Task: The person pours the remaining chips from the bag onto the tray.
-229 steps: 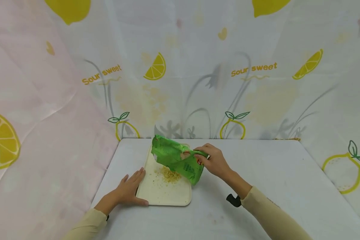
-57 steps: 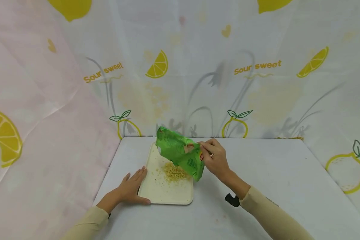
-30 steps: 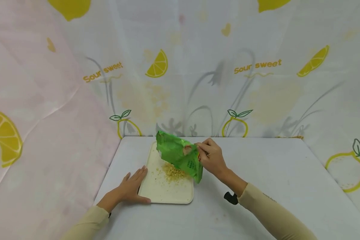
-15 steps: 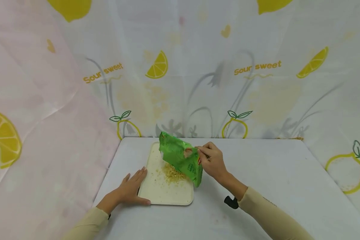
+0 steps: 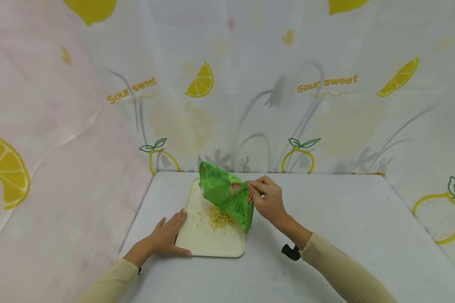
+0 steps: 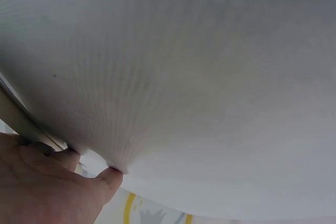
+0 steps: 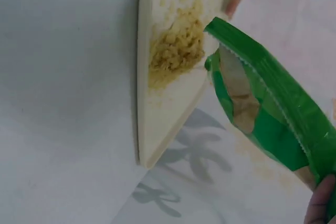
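Note:
My right hand (image 5: 268,198) pinches the right edge of a green snack bag (image 5: 226,194), which hangs tilted over a cream tray (image 5: 208,248). In the right wrist view the mouth of the bag (image 7: 283,103) gapes toward the tray. Below it a pile of yellow crumbs (image 7: 176,51) lies on the tray, with loose bits scattered around; the bag partly hides the pile in the head view. My left hand (image 5: 167,236) rests with spread, straight fingers against the tray's left edge. In the left wrist view part of that hand (image 6: 52,187) shows beside the tray's side.
A white-covered table (image 5: 326,219) extends around the tray, mostly to the right. Behind it hangs a lemon-printed curtain (image 5: 250,105), and a pinkish one (image 5: 79,176) closes the left side. A black strap piece (image 5: 290,252) sits at the right wrist.
Over the last seconds the crumb pile has grown a little. The bag shifts and tilts slightly in my right hand, with small shaking movements. My left hand stays in place.

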The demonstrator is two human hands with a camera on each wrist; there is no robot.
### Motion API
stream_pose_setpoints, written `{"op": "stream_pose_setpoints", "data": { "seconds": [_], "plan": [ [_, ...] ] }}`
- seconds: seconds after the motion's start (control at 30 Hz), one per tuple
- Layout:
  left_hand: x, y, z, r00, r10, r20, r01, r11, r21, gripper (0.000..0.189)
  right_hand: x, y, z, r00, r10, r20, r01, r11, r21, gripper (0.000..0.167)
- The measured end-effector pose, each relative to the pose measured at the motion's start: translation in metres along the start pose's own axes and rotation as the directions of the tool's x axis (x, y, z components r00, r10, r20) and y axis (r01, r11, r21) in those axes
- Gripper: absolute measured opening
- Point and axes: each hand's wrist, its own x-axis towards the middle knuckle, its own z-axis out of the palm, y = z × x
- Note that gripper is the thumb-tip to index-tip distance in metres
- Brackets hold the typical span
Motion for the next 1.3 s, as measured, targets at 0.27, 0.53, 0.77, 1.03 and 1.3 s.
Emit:
{"op": "stream_pose_setpoints", "data": {
  "seconds": [0.27, 0.53, 0.77, 1.03, 1.3],
  "plan": [
    [0.002, 0.000, 0.001, 1.000, 0.007, -0.014, -0.007, 1.000, 0.009, 0.132, -0.005, 0.006, -0.004, 0.977, 0.180, 0.117, -0.178, 0.984, -0.033, 0.014],
    [0.001, -0.003, 0.000, 1.000, 0.014, -0.024, -0.014, 1.000, 0.013, 0.133, 0.003, -0.002, -0.016, 0.909, 0.331, 0.253, -0.341, 0.940, -0.001, 0.019],
    [0.001, -0.002, -0.002, 1.000, 0.009, -0.017, -0.009, 1.000, -0.004, 0.132, 0.010, -0.002, -0.018, 0.967, 0.151, 0.204, -0.167, 0.984, 0.062, 0.019],
    [0.001, -0.003, -0.002, 1.000, 0.012, -0.012, -0.012, 1.000, -0.007, 0.131, 0.018, -0.006, -0.023, 0.983, 0.055, 0.175, -0.073, 0.992, 0.101, 0.021],
    [0.000, -0.003, 0.000, 1.000, 0.001, -0.002, -0.001, 1.000, -0.005, 0.132, 0.010, -0.022, -0.024, 0.948, 0.210, 0.239, -0.234, 0.969, 0.075, 0.015]
  ]
}}
